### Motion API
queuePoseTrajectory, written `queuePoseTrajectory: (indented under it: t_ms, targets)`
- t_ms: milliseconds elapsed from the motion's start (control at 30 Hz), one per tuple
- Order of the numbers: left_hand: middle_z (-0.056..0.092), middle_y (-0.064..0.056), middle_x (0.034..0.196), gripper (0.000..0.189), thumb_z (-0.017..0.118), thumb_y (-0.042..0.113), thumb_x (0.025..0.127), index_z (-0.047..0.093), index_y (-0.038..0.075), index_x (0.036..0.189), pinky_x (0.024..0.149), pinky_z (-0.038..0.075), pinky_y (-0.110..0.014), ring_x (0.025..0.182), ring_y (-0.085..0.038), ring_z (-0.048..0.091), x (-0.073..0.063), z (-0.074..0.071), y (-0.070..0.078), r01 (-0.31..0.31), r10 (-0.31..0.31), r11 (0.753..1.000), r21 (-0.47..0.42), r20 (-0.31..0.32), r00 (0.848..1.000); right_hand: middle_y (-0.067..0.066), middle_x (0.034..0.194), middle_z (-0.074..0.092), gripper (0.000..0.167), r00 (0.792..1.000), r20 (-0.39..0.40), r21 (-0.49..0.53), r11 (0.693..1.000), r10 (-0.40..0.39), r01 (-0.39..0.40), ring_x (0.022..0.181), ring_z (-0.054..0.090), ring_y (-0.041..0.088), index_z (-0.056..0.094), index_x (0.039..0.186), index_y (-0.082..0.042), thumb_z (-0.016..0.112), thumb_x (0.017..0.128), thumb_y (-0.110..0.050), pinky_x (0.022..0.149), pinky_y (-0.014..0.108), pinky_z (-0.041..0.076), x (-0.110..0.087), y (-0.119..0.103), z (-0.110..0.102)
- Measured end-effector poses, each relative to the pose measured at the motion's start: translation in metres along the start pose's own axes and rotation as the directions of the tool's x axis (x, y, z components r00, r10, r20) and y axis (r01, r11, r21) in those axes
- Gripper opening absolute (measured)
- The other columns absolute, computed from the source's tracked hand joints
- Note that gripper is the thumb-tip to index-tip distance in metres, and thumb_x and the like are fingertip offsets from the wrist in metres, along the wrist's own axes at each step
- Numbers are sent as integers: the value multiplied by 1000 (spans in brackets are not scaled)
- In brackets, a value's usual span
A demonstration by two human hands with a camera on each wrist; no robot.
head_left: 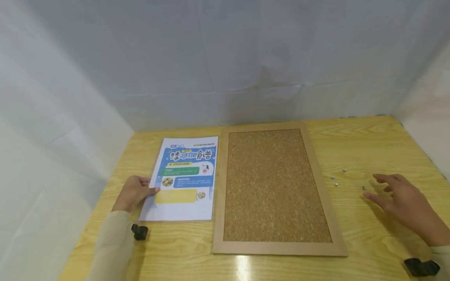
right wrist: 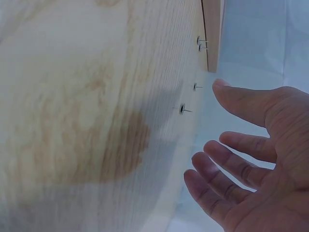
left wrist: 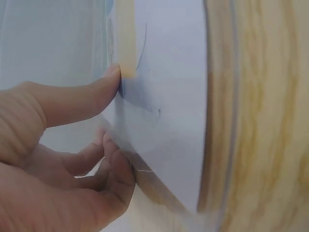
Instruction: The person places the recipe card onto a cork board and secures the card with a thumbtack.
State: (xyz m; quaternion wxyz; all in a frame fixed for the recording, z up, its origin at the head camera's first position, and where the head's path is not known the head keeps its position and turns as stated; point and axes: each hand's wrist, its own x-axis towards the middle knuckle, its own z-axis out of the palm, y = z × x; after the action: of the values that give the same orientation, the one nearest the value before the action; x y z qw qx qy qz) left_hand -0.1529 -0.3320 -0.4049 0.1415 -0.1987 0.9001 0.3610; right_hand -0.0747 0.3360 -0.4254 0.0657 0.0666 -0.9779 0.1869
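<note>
My left hand [head_left: 133,194] pinches the left edge of a laminated printed sheet [head_left: 184,175], which has blue, green and yellow blocks and Chinese lettering. In the left wrist view the thumb lies on the printed face, with the other fingers curled at the edge. Over the table's right side, my right hand [head_left: 406,201] holds nothing, its thumb and fingers spread apart. Several silver thumbtacks [head_left: 335,185] lie beside it, one close to the thumb tip. From the right wrist view, those thumbtacks [right wrist: 182,109] stand on their heads, points up.
A framed cork board [head_left: 272,187] lies flat in the middle of the wooden table [head_left: 175,257], between the sheet and the thumbtacks. Pale sheeting [head_left: 211,58] hangs behind the table and along both sides. Small black devices [head_left: 139,232] sit at both wrists.
</note>
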Motion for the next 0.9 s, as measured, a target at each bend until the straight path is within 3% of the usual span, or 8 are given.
queuePoseTrajectory:
  t_ms: [167, 333, 500, 700, 900]
  targets:
    - [52, -32, 127, 60, 72, 5, 93, 41, -20, 137, 93, 54, -44, 110, -38, 57, -4, -2, -3, -57, 58, 997, -52, 26, 998, 41, 119, 51, 67, 1000, 14, 17, 1000, 1, -2, 91, 60, 52, 54, 129, 17, 79, 90, -32, 61, 60, 53, 2, 0, 0]
    - [44, -35, 141, 61, 66, 6, 97, 34, -14, 144, 95, 54, -45, 120, -41, 54, -9, -3, -7, -71, 75, 992, -101, 46, 996, 42, 118, 51, 68, 999, 34, 40, 999, 6, -8, 90, 61, 53, 53, 129, 18, 79, 90, -32, 60, 59, 53, 5, 1, -1]
    - [51, -32, 139, 59, 61, 5, 99, 35, -12, 149, 81, 58, -32, 104, -24, 64, -12, -7, -12, -109, 122, 981, -160, 70, 990, 42, 119, 51, 68, 998, 67, 64, 998, 14, -18, 91, 60, 53, 52, 130, 19, 79, 90, -30, 62, 59, 54, 7, 3, -1]
    - [50, -31, 144, 61, 57, 10, 103, 28, -10, 154, 79, 61, -33, 96, -17, 70, -19, -17, -19, -159, 193, 953, -259, 112, 975, 44, 124, 52, 68, 987, 152, 89, 994, 45, -59, 94, 61, 54, 51, 131, 21, 76, 93, -29, 66, 58, 56, 13, 4, -4]
    - [46, -30, 148, 64, 58, 15, 104, 28, -5, 156, 80, 59, -26, 96, -7, 66, -30, -26, -21, -159, 177, 954, -253, 50, 983, 43, 119, 57, 67, 969, 228, 92, 988, 99, -123, 96, 62, 54, 50, 131, 22, 72, 96, -31, 68, 55, 57, 17, 5, -6]
